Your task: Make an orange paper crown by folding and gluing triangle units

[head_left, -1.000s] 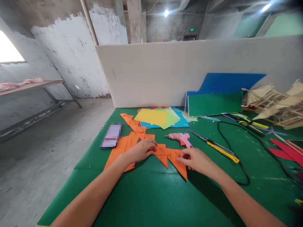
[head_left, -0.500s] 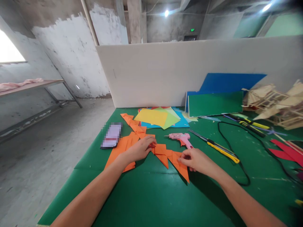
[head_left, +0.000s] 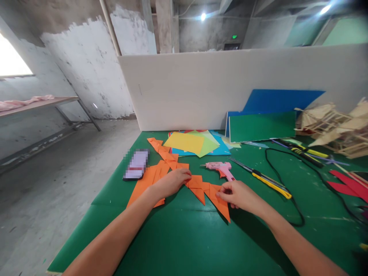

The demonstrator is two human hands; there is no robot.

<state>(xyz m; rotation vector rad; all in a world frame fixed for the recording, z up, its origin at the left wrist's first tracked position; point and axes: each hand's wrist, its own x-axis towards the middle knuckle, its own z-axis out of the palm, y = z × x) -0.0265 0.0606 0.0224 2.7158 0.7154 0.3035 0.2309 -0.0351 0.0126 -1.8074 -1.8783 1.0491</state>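
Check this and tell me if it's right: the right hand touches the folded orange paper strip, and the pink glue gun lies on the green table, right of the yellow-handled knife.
One thing is wrong: in the head view, the pink glue gun lies left of the yellow-handled knife on the green table. The right hand touches the folded orange paper strip, as you said.

Right hand (head_left: 239,194) (grip half-hidden) seemingly pinches orange paper (head_left: 221,206).
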